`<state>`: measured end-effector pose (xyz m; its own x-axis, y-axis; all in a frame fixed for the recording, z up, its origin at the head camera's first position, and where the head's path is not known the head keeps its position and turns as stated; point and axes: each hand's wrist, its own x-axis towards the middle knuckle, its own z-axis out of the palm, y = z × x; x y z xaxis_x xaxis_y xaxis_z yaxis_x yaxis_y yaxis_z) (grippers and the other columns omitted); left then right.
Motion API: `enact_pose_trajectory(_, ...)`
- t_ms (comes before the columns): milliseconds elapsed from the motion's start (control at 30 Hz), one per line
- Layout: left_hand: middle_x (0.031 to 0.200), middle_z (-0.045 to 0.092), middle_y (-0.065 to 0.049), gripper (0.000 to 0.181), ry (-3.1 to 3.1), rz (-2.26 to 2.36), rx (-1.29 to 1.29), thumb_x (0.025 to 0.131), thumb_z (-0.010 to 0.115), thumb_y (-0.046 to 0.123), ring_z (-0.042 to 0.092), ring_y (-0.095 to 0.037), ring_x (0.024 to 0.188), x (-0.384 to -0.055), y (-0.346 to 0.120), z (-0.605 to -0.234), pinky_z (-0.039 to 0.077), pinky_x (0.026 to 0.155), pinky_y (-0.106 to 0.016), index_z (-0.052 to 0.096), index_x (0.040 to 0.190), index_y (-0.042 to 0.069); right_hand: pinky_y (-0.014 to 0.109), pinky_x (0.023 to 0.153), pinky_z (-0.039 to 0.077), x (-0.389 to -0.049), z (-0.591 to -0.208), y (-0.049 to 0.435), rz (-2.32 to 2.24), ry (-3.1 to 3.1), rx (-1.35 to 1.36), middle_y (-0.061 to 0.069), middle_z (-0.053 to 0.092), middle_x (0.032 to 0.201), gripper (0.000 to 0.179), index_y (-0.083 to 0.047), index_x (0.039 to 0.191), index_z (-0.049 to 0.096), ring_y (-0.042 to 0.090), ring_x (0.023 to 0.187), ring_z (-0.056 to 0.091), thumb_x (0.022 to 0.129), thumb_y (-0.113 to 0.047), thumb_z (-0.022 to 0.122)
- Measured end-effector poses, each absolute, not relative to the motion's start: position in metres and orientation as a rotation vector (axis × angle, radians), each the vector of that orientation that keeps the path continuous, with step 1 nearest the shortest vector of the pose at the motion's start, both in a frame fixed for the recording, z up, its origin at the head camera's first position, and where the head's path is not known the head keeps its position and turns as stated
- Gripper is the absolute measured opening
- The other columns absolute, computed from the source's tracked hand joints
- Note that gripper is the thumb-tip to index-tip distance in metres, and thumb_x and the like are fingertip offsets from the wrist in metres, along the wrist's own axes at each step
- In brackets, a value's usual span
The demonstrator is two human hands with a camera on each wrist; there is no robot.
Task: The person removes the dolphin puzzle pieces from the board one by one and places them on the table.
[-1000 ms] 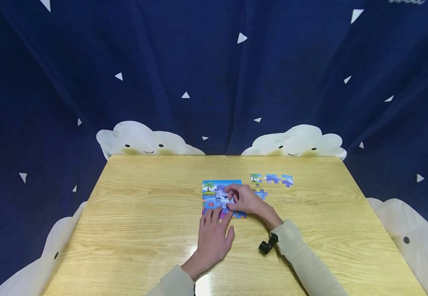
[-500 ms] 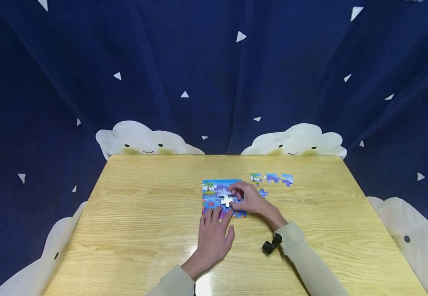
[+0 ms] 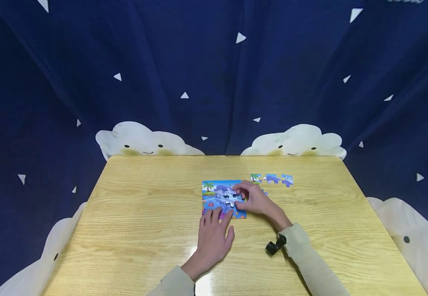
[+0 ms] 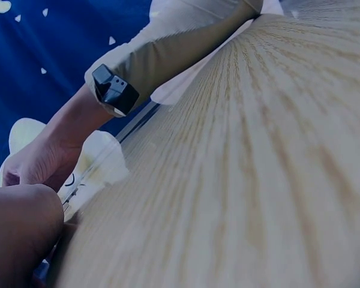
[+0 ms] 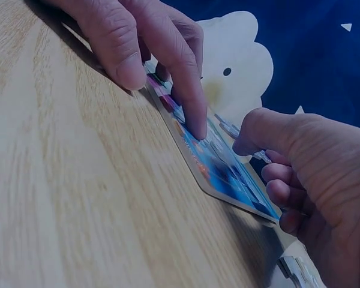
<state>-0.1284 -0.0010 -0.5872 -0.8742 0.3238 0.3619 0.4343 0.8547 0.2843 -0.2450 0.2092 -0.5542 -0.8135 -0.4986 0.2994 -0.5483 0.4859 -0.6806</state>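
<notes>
A jigsaw puzzle (image 3: 208,198) with a palm tree, dolphin and crab picture lies flat on the wooden table. Over its right half, my right hand (image 3: 255,199) pinches a pale puzzle piece (image 3: 229,198) between thumb and fingers. The right wrist view shows that piece (image 5: 261,156) edge-on, slightly above the puzzle board (image 5: 234,180); most of it hides behind the thumb. My left hand (image 3: 215,237) lies with fingers extended, fingertips on the puzzle's near edge. In the left wrist view, the puzzle is almost wholly hidden.
Several loose puzzle pieces (image 3: 272,179) lie right of the puzzle, one partly hidden by my right hand. The table (image 3: 143,213) extends on both sides. A dark blue curtain (image 3: 214,61) with cloud shapes hangs behind it. A black wrist camera (image 3: 275,245) sits at the right cuff.
My right hand has shifted right across the puzzle with the pale piece in its pinch, uncovering more of the dolphin picture. The left hand has stayed in place.
</notes>
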Motion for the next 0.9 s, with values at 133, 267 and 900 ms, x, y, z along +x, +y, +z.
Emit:
enact_pose_trajectory(133,0.137,0.054,-0.010,0.051,-2.704,-0.522,-0.573,0.099,0.055,0.037,0.046,-0.034,0.127,-0.128,-0.001,-0.587,0.036,0.104,-0.052,0.060,0.148,0.025,0.022,0.063,0.045,-0.245,-0.554,0.211,1.235,-2.651,0.932,0.010,0.064,0.089,0.039,-0.005,0.112,0.073,0.022,0.072,0.058,0.076,-0.010,0.087)
enact_pose_trajectory(267,0.137,0.054,-0.011,0.050,-2.693,-0.522,-0.576,0.098,0.056,0.036,0.046,-0.034,0.126,-0.129,-0.001,-0.587,0.036,0.104,-0.053,0.060,0.147,0.025,0.022,0.062,0.044,-0.245,-0.553,0.212,1.220,-2.661,0.927,0.009,0.064,0.090,0.038,-0.006,0.112,0.073,0.019,0.071,0.057,0.076,-0.011,0.088)
enact_pose_trajectory(900,0.140,0.052,-0.010,0.050,-2.760,-0.559,-0.577,0.101,0.054,0.037,0.044,-0.033,0.128,-0.128,-0.001,-0.586,0.035,0.107,-0.053,0.057,0.150,0.027,0.023,0.063,0.049,-0.244,-0.554,0.238,1.286,-2.659,0.895,0.011,0.064,0.090,0.043,-0.003,0.115,0.072,0.026,0.072,0.060,0.075,-0.004,0.086)
